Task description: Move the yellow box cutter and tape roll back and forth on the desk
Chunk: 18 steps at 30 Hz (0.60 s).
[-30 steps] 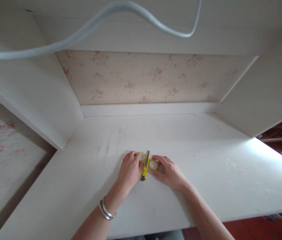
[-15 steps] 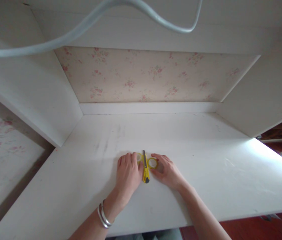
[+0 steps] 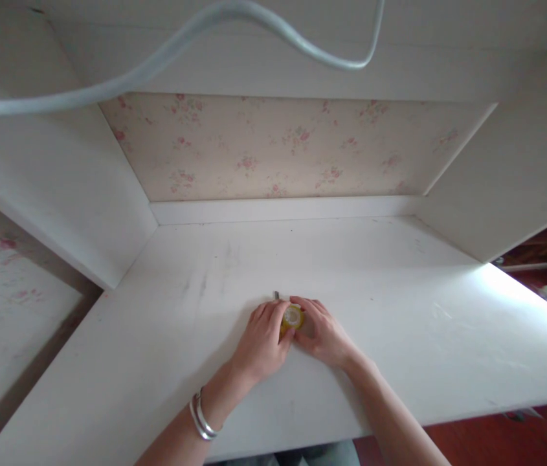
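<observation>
One yellow tape roll (image 3: 293,316) sits on the table (image 3: 399,356), nearer its front edge, held by the right hand (image 3: 327,338); the left hand (image 3: 259,342) curls against its left, grip unclear, a blade tip (image 3: 276,295) pointing backward.

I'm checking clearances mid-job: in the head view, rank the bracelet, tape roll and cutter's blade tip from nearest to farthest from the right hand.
From the right hand:
1. Tape roll: at its fingertips.
2. Blade tip: just past the left hand's fingers.
3. Bracelet: on the left wrist.
</observation>
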Each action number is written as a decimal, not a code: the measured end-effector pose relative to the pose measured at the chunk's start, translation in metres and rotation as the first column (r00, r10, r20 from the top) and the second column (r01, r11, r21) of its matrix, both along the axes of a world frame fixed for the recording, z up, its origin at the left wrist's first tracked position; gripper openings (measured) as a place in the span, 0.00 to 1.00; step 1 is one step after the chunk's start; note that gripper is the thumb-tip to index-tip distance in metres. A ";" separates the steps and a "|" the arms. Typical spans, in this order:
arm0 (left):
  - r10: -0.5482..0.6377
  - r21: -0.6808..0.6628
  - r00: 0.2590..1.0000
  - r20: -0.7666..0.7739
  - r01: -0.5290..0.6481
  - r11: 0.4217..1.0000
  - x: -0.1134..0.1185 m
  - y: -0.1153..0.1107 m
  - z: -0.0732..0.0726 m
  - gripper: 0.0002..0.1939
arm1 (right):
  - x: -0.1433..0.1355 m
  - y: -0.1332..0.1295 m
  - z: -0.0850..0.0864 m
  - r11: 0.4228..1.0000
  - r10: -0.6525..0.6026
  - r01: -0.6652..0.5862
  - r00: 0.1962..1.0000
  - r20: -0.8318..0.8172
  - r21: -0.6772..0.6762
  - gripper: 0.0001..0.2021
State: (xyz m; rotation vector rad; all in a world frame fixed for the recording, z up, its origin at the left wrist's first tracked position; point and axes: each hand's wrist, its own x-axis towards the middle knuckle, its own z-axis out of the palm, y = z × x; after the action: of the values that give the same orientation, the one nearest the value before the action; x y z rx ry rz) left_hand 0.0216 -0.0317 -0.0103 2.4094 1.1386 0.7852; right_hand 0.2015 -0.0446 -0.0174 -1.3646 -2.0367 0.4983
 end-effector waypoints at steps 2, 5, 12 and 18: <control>0.002 0.005 1.000 0.025 -0.002 1.000 -0.002 0.001 0.002 0.24 | 0.000 0.001 -0.001 1.000 -0.023 0.023 1.000 0.007 -0.003 0.27; 0.060 0.005 0.997 0.048 -0.060 0.998 -0.005 0.002 0.004 0.21 | 0.000 0.002 -0.003 0.999 -0.039 0.039 0.999 -0.005 -0.002 0.23; 0.187 -0.009 0.982 0.030 -0.187 0.982 -0.011 0.006 0.004 0.15 | 0.002 0.002 -0.005 0.998 -0.053 0.053 0.999 -0.011 -0.013 0.23; 0.191 0.022 0.981 -0.006 -0.191 0.981 -0.012 0.004 0.008 0.14 | -0.001 0.002 -0.007 0.996 -0.083 0.082 0.996 0.023 0.030 0.26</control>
State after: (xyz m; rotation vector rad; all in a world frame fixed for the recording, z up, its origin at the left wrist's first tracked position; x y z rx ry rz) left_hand 0.0092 -0.0273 -0.0020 2.3461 1.3874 0.8514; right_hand 0.2002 -0.0424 -0.0247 -1.4377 -1.9899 0.4162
